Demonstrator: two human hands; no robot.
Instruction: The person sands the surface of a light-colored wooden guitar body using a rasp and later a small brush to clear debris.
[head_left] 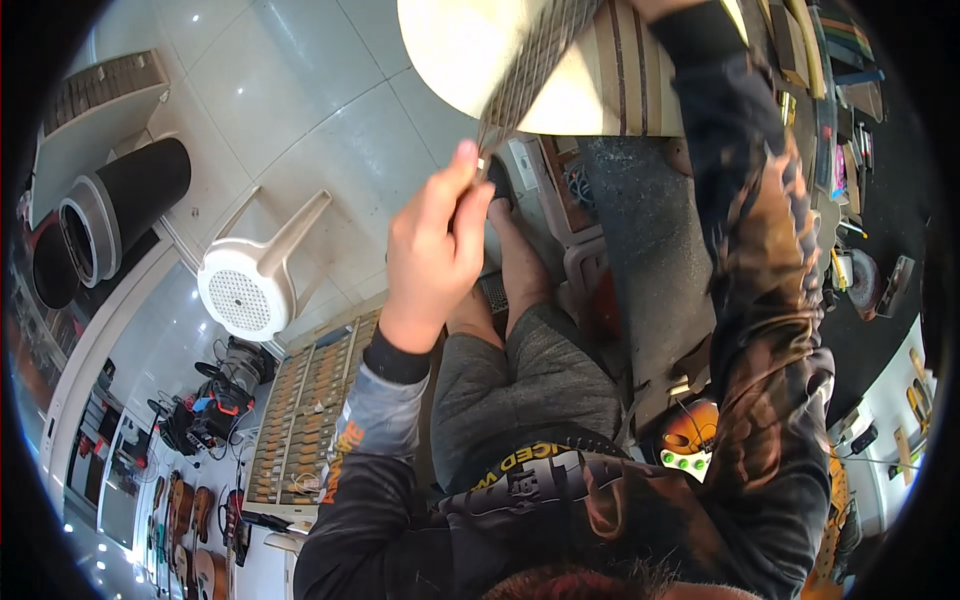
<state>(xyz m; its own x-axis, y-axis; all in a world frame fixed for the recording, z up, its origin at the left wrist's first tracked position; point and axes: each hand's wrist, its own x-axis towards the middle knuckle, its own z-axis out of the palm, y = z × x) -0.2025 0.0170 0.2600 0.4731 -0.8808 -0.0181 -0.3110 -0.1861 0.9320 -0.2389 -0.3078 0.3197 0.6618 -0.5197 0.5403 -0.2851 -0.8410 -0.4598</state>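
Observation:
My left hand pinches the near end of a long saw rasp with a dark lattice blade, blurred by motion. The blade slants up and away to the right and leaves the picture at the top edge. Beneath it is a pale rounded wooden guitar body with dark lengthwise stripes, lit brightly in places. My right arm reaches forward over the bench. Only the wrist side of my right hand shows at the top edge; its fingers are out of view, so what it holds is hidden.
The dark workbench runs along my right, with tools and wood strips at its far side. A sunburst instrument body sits by my right elbow. A white plastic stool, a black cylinder and a rack of small parts stand left.

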